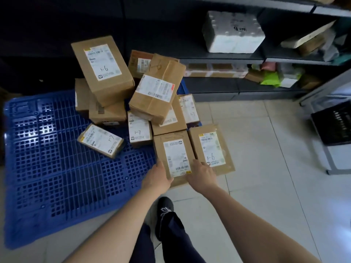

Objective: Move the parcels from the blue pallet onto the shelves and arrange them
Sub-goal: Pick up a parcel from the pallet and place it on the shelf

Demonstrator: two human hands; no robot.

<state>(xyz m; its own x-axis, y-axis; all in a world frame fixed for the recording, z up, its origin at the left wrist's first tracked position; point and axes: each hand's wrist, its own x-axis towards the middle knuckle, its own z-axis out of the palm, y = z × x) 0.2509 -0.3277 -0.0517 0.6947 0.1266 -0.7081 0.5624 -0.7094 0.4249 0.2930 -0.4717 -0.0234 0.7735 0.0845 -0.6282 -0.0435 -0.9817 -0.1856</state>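
Left hand [157, 179], right hand [201, 177] gripping parcel [175, 152] by opposite sides at blue pallet [57, 168] right edge; stiff cardboard, likely light.

The bare left arm [114, 224] and right arm [256, 221] reach forward and down, almost straight. The left hand [157, 177] grips the near left edge of a cardboard parcel [175, 149], thumb on top. The right hand [202, 177] grips its near right edge. One leg [171, 230] stands just behind the parcel.
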